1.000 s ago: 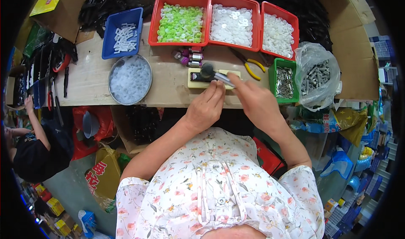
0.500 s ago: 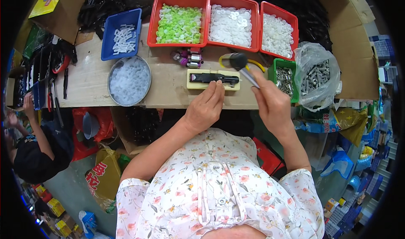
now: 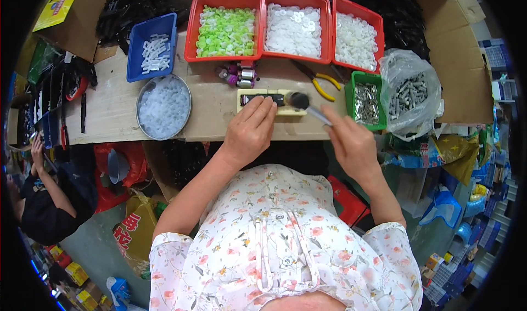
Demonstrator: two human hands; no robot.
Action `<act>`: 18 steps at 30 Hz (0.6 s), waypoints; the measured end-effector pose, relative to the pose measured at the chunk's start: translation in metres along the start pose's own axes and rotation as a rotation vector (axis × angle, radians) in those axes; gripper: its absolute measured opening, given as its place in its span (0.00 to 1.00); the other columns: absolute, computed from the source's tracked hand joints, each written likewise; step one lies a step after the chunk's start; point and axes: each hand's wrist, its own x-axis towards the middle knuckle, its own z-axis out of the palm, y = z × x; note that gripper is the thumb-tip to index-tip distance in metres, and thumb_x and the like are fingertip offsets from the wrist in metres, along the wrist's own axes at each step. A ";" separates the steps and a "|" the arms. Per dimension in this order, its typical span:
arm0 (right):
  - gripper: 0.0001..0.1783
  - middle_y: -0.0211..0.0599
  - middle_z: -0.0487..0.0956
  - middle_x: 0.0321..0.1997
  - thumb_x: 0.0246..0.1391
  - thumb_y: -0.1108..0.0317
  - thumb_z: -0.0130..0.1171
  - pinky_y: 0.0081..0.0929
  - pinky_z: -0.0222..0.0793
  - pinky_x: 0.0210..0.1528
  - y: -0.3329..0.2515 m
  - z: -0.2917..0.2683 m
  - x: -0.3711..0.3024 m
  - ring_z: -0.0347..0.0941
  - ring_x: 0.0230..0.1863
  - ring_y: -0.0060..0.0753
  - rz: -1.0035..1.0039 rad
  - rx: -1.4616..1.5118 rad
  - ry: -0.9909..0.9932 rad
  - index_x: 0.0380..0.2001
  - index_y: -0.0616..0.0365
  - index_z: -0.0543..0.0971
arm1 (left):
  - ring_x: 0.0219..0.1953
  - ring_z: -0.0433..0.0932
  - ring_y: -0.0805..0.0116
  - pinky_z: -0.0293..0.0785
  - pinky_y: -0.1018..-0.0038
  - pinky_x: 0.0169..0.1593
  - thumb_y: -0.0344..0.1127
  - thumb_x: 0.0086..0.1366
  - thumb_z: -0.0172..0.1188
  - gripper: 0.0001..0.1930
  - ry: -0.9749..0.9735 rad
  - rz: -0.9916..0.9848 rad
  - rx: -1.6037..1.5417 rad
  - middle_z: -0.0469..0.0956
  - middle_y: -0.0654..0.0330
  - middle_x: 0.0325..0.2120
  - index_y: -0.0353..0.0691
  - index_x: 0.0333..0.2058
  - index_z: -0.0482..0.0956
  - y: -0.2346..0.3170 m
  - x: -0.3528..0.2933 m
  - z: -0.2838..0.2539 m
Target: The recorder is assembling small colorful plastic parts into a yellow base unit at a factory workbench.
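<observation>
A long black plastic part lies in a cream block near the front of the table. My left hand has its fingers together on the part's left portion, holding it down and hiding some of it. In my right hand is a small hammer with a dark round head and a pale handle. The hammer's head is over the right end of the part, slightly blurred; whether it touches cannot be told.
Behind stand red bins of green-and-white pieces, white discs and whitish pieces. Yellow-handled pliers, a green metal-pin bin and a bag of grey pieces are rightward. Leftward are a round bowl, a blue bin and another person.
The hammer's head has come down from above the pliers to the black part. My left fingers have shifted left along the part and lie flatter over it. The pliers now show fully.
</observation>
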 end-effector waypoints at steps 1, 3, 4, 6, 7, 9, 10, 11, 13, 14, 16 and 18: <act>0.24 0.46 0.79 0.32 0.56 0.79 0.59 0.37 0.71 0.30 -0.002 -0.002 0.000 0.75 0.26 0.47 -0.007 0.059 0.122 0.57 0.58 0.75 | 0.45 0.79 0.52 0.79 0.65 0.48 0.18 0.51 0.64 0.16 -0.005 0.013 0.013 0.80 0.50 0.42 0.27 0.41 0.81 0.000 0.000 -0.001; 0.24 0.48 0.80 0.34 0.56 0.79 0.59 0.37 0.71 0.31 0.002 0.001 -0.004 0.76 0.27 0.47 0.011 0.084 0.147 0.58 0.58 0.75 | 0.45 0.80 0.52 0.79 0.65 0.47 0.19 0.50 0.65 0.16 -0.006 0.027 0.010 0.80 0.50 0.42 0.26 0.41 0.81 -0.001 0.001 0.001; 0.24 0.49 0.81 0.36 0.56 0.79 0.59 0.36 0.72 0.31 0.009 0.009 -0.005 0.77 0.28 0.46 0.066 0.022 0.027 0.58 0.58 0.75 | 0.44 0.80 0.53 0.79 0.65 0.46 0.19 0.50 0.65 0.16 -0.006 0.036 0.014 0.80 0.50 0.41 0.26 0.41 0.81 -0.001 0.002 0.001; 0.24 0.49 0.81 0.38 0.56 0.79 0.59 0.36 0.73 0.32 0.020 0.008 -0.005 0.78 0.29 0.46 0.107 -0.038 -0.096 0.58 0.58 0.75 | 0.46 0.79 0.53 0.79 0.65 0.48 0.20 0.50 0.64 0.16 -0.021 0.038 0.022 0.80 0.49 0.42 0.26 0.41 0.81 -0.003 -0.001 0.002; 0.24 0.50 0.81 0.39 0.56 0.79 0.59 0.36 0.74 0.33 0.023 0.000 -0.006 0.79 0.30 0.47 0.087 0.012 -0.019 0.57 0.58 0.75 | 0.47 0.78 0.52 0.78 0.65 0.49 0.22 0.51 0.63 0.17 -0.040 0.041 0.029 0.79 0.49 0.43 0.26 0.42 0.80 -0.004 -0.001 0.003; 0.22 0.49 0.82 0.42 0.57 0.79 0.59 0.36 0.75 0.36 0.018 -0.009 -0.008 0.80 0.33 0.48 0.082 0.111 0.183 0.56 0.58 0.76 | 0.47 0.78 0.52 0.78 0.65 0.49 0.22 0.51 0.63 0.17 -0.039 0.039 0.031 0.79 0.49 0.43 0.26 0.42 0.81 -0.005 -0.003 0.002; 0.22 0.49 0.82 0.42 0.57 0.79 0.59 0.36 0.75 0.36 0.019 -0.006 -0.010 0.80 0.33 0.48 0.083 0.114 0.181 0.56 0.58 0.76 | 0.47 0.78 0.53 0.78 0.65 0.49 0.22 0.51 0.63 0.17 -0.036 0.040 0.033 0.79 0.49 0.43 0.26 0.42 0.81 -0.005 -0.003 0.001; 0.22 0.49 0.82 0.40 0.57 0.78 0.59 0.37 0.74 0.35 0.023 -0.002 -0.014 0.80 0.33 0.49 0.097 0.085 0.140 0.56 0.58 0.76 | 0.47 0.78 0.53 0.78 0.65 0.49 0.22 0.51 0.63 0.17 -0.040 0.049 0.024 0.79 0.49 0.43 0.26 0.42 0.81 -0.004 0.000 0.000; 0.21 0.48 0.80 0.34 0.58 0.75 0.59 0.39 0.72 0.32 0.027 0.007 -0.017 0.78 0.31 0.51 0.186 0.009 -0.029 0.56 0.57 0.76 | 0.43 0.80 0.54 0.79 0.66 0.45 0.19 0.50 0.65 0.15 -0.034 0.044 0.029 0.80 0.51 0.41 0.27 0.40 0.82 -0.002 0.005 -0.002; 0.21 0.48 0.80 0.34 0.58 0.75 0.59 0.39 0.72 0.32 0.029 0.006 -0.015 0.78 0.31 0.51 0.184 0.012 -0.028 0.56 0.57 0.76 | 0.43 0.80 0.54 0.79 0.66 0.45 0.19 0.50 0.65 0.15 -0.034 0.045 0.032 0.80 0.51 0.41 0.27 0.40 0.82 -0.002 0.005 -0.002; 0.21 0.48 0.78 0.31 0.58 0.73 0.59 0.42 0.70 0.31 0.031 -0.002 -0.010 0.76 0.29 0.52 0.123 0.049 0.018 0.56 0.55 0.76 | 0.43 0.80 0.55 0.79 0.66 0.44 0.20 0.51 0.65 0.14 -0.031 0.047 0.041 0.81 0.51 0.40 0.27 0.39 0.82 -0.002 0.006 -0.002; 0.21 0.47 0.78 0.31 0.58 0.73 0.59 0.42 0.70 0.30 0.032 -0.007 0.006 0.76 0.28 0.51 0.107 0.012 0.076 0.56 0.55 0.77 | 0.42 0.80 0.55 0.79 0.66 0.43 0.20 0.51 0.66 0.13 -0.028 0.035 0.027 0.81 0.51 0.39 0.28 0.38 0.82 -0.001 0.008 -0.003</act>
